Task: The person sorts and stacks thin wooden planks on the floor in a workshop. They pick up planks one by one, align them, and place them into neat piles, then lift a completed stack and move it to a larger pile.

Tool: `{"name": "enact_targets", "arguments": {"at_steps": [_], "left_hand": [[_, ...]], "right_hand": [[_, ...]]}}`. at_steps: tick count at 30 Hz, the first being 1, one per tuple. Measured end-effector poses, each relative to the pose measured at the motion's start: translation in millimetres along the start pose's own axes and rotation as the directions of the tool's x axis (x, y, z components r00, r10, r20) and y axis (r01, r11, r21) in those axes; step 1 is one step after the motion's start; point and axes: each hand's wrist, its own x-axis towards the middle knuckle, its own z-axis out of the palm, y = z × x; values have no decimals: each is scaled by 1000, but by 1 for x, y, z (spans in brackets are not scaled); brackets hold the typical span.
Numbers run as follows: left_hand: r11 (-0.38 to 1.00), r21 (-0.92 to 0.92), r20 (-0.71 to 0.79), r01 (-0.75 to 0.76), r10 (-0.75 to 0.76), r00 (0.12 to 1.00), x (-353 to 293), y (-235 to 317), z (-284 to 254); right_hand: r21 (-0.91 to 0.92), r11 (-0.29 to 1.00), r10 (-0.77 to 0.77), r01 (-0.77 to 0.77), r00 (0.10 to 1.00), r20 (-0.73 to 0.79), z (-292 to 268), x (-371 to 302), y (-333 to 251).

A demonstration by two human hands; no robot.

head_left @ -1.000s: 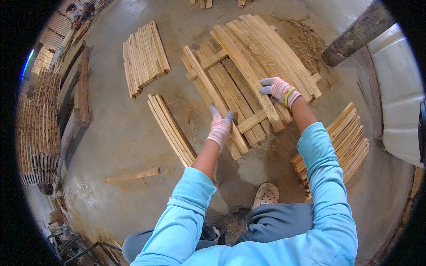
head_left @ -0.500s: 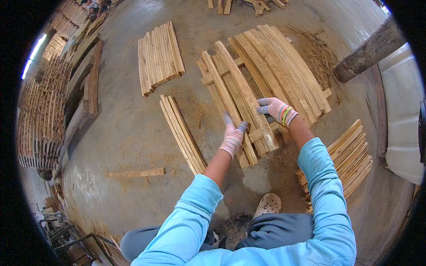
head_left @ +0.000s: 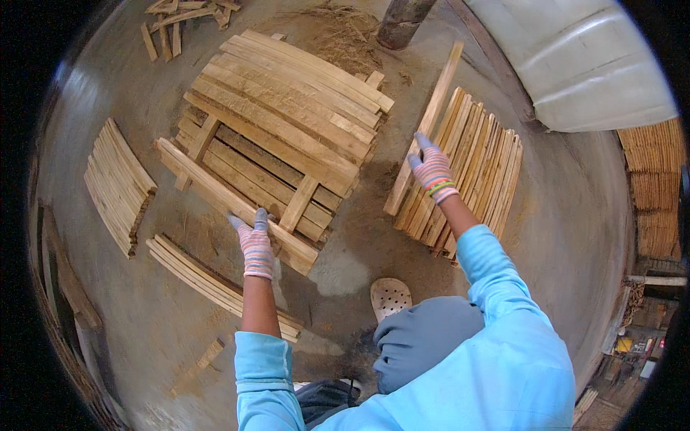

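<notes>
My left hand (head_left: pixel 256 248), in a striped knit glove with grey fingers, pinches a long wooden slat (head_left: pixel 208 179) near its lower end. That slat lies across the left side of two wooden crosspieces (head_left: pixel 299 204). My right hand (head_left: pixel 434 171), gloved alike and with coloured bands at the wrist, grips another slat (head_left: pixel 440 90) along the left side of a stack of slats (head_left: pixel 467 165). Whether this slat touches the stack, I cannot tell. More slats (head_left: pixel 287 100) lie side by side on the far part of the crosspieces, with darker boards (head_left: pixel 251 172) below.
A bundle of slats (head_left: pixel 118 183) lies at the left, with a few slats (head_left: pixel 215 276) nearer me. Offcuts (head_left: pixel 188 21) are scattered at the far left. A post (head_left: pixel 404 21) stands beyond, near a pale sheet (head_left: pixel 575 57). Sawdust and a short wood piece (head_left: pixel 198 366) lie on the floor.
The view has swung to the right. My right hand has carried a slat from the crosspieces over to the right-hand stack. My left hand still grips a slat at the crosspieces.
</notes>
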Motion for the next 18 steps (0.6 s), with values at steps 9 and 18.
{"name": "enact_targets", "arguments": {"at_steps": [9,18], "left_hand": [[997,8,-28,-75,75,997,11,-18,-5],[993,-117,2,-6,6,1000,4,-7,3]], "right_hand": [[-575,814,382,-90,827,412,38,36,36],[-30,783,-620,621,784,41,45,18,-173]]}}
